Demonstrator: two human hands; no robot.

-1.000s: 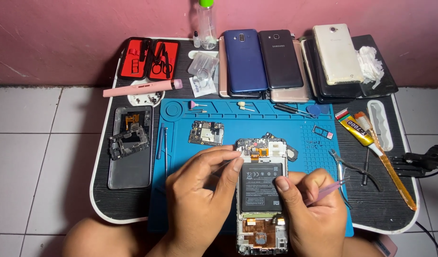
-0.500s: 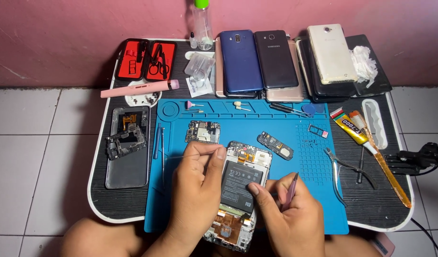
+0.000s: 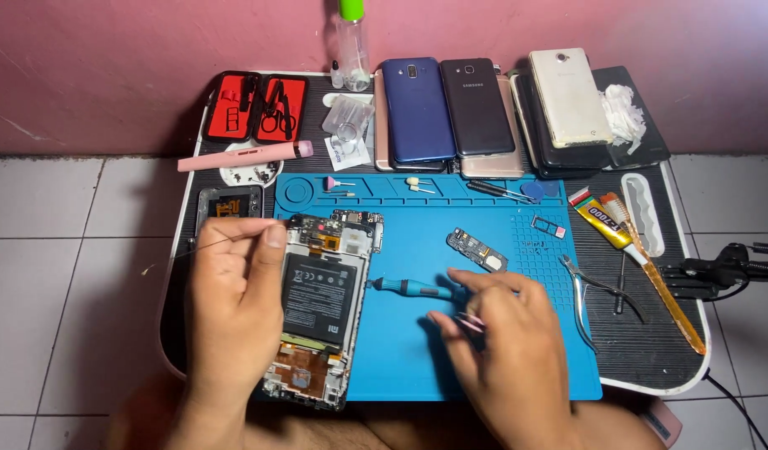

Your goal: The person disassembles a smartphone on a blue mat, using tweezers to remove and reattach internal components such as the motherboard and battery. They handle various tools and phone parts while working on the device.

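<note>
Gripping opened phone, hands over mat.

A makeshift phone-repair spot on a tiled floor against a pink wall: a low tray table holds a blue repair mat, stacked phones, a red tool kit, glue and cutters.

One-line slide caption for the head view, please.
Left hand steadies an opened phone on a blue mat; right hand picks up a blue screwdriver.
</note>
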